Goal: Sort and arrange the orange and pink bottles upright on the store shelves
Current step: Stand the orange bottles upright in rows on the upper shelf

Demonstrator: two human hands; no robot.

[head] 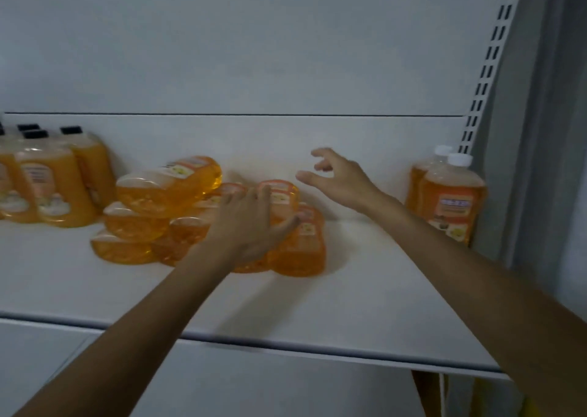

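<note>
Fingers (254, 195) of the left hand (251, 222) spread and nearly straight, laid over the labelled face of a clear-plastic bottle of orange liquid (282, 194) lying on its side. Not curled round it, only resting on top. Thumb splayed to the right, touching a second lying orange bottle (301, 248) just below and beside the first. Blurred here, so finer contact not to be told.

To the right of the first bottle, near it but apart, the right hand (338, 179) in the air above the shelf surface. Fingers loosely curled and parted, thumb stretched leftward, holding nothing.

Under and to the left of the left hand, a heap of lying orange bottles (136, 222), stacked in layers with rounded ends toward the front. Topmost bottle (168, 187) tilted across the others. Further left, well apart from both hands, a group of upright orange bottles with black caps (54, 184) at the left edge of the view. At the far right, in the back corner, two upright orange bottles with white caps (452, 200), one just in front of the other.

All on a white metal store shelf (349, 308), backed by a plain white panel (254, 51), with a slotted white upright (490, 67) at the right. Both forearms bare, reaching in from below.
</note>
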